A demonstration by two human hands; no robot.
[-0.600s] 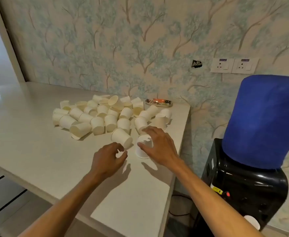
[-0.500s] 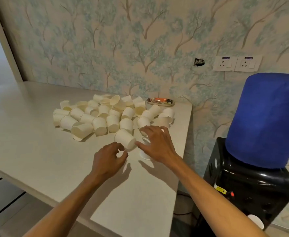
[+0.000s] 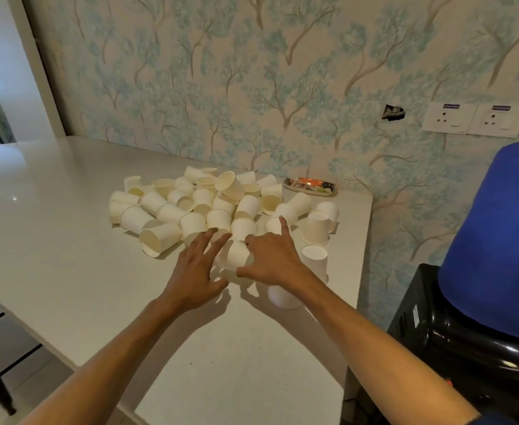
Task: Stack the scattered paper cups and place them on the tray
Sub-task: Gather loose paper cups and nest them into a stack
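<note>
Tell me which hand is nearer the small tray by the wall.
Right. The right hand lies in front of the tray, its forefinger pointing roughly towards it over the cups; the left hand sits further left, so further away.

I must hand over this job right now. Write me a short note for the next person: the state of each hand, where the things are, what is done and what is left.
Left hand: open, fingers spread, touching the left side of a lying cup.
Right hand: thumb and fingers around the same cup, index finger pointing out; firm grip not certain.
Things: cup pile scattered on the counter; short upside-down stack beside the right wrist; tray at the wall, with some items on it but no cups.
Done: only the short stack.
Left: stack the pile and carry it to the tray.
</note>
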